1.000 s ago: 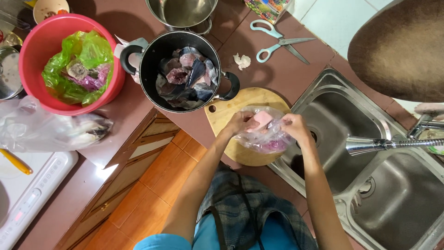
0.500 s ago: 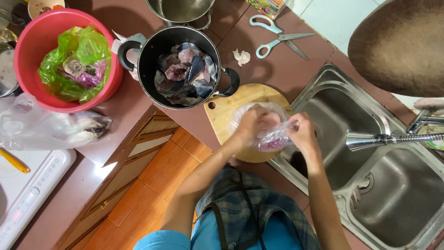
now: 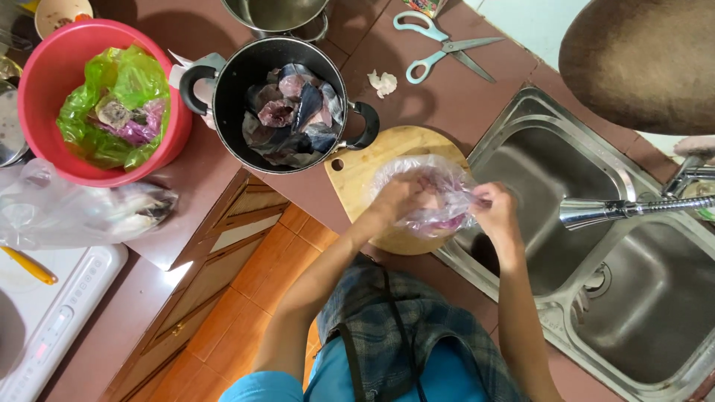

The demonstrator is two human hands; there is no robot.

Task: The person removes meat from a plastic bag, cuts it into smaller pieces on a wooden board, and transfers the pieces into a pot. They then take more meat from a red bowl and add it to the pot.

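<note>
We take the round wooden cutting board point(image 3: 357, 175) as our landmark. To its right lies the steel double sink point(image 3: 596, 298), with the tap's spout point(image 3: 633, 210) reaching over it. Far left of the board sits a red basin point(image 3: 45, 89) holding a crumpled green plastic bag point(image 3: 112, 97) with purple scraps inside. Below that basin lies a clear plastic bag point(image 3: 74, 212) with something dark in it. Just left of the board, touching its edge, stands a black two-handled pot point(image 3: 231, 82) filled with dark fish pieces point(image 3: 294, 115). Above the pot we see part of a steel pot point(image 3: 275, 15). Above the board lie teal-handled scissors point(image 3: 436, 45) and a small white scrap point(image 3: 383, 82).

Over the board's right half, both hands work a thin clear bag of pinkish pieces point(image 3: 439, 197). The left hand point(image 3: 395, 201) closes its fingers on the bag's left side; the right hand point(image 3: 495, 212) pinches its right edge.
</note>
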